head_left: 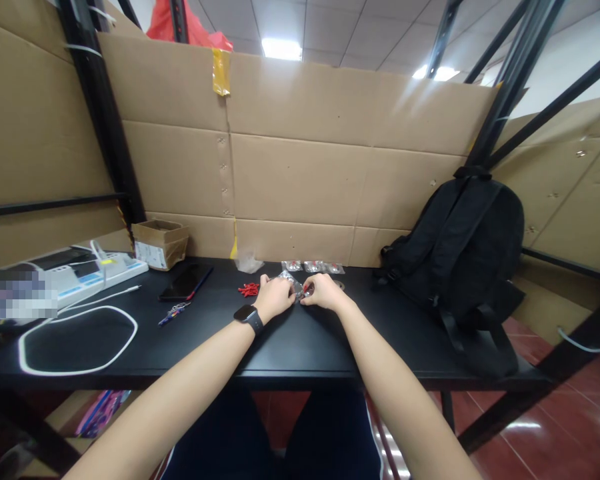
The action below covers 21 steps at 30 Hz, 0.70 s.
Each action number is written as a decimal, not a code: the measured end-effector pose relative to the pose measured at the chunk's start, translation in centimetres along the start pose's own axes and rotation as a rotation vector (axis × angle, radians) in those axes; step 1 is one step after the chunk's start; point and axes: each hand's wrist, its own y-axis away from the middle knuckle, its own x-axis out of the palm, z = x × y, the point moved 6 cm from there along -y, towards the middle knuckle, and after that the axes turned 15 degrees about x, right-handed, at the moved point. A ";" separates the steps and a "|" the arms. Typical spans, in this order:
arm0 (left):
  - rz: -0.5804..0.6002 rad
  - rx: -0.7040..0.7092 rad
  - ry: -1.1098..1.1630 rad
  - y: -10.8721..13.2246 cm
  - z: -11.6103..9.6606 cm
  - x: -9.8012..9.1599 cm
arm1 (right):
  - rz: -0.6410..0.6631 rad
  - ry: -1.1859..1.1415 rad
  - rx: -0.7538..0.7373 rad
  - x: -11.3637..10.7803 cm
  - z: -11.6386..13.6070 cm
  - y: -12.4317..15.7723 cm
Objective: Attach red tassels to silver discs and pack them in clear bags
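I'm watching the left hand (pixel 275 297) curling shut on the left end of a small clear bag (pixel 294 285), whose long axis is running 9 to 3 o'clock. The right hand (pixel 323 292) is pinching the other end. Red pieces (pixel 249 289) are lying at 9 o'clock on the black bench (pixel 300 340), and a backpack (pixel 460 260) is leaning at 3 o'clock.

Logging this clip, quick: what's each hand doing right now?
Left hand: closed on the small clear bag.
Right hand: fingers pinched on the same bag's other side.

matt black table (pixel 300 347), clear plastic bag (pixel 294 285)
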 end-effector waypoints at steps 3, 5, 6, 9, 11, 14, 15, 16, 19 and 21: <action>0.009 0.022 -0.071 -0.1 -0.2 0.0 | -0.002 -0.017 0.009 0.1 -0.1 -0.1; 0.002 0.042 -0.098 -0.1 -0.3 0.0 | -0.005 -0.029 0.016 0.2 -0.1 -0.1; -0.002 0.051 -0.108 -0.2 -0.3 -0.1 | -0.005 -0.029 0.017 0.2 -0.1 -0.2; -0.023 0.062 -0.130 -0.2 -0.2 -0.1 | -0.022 -0.022 0.008 0.4 0.4 -0.2; -0.030 0.057 -0.136 -0.3 -0.2 -0.1 | -0.039 -0.020 0.005 0.6 0.7 -0.2; -0.011 0.044 -0.139 -0.3 -0.1 0.1 | -0.069 -0.033 0.035 1.1 0.9 -0.3; -0.001 0.037 -0.140 -0.3 -0.1 0.1 | -0.085 -0.037 0.050 1.3 0.9 -0.4; 0.008 0.029 -0.141 -0.3 0.0 0.1 | -0.110 -0.040 0.060 1.5 0.9 -0.5; 0.030 0.002 -0.147 -0.2 0.2 0.1 | -0.191 -0.038 0.062 1.8 0.8 -0.8; 0.037 -0.014 -0.153 -0.2 0.3 -0.1 | -0.180 -0.055 0.047 2.0 0.7 -0.9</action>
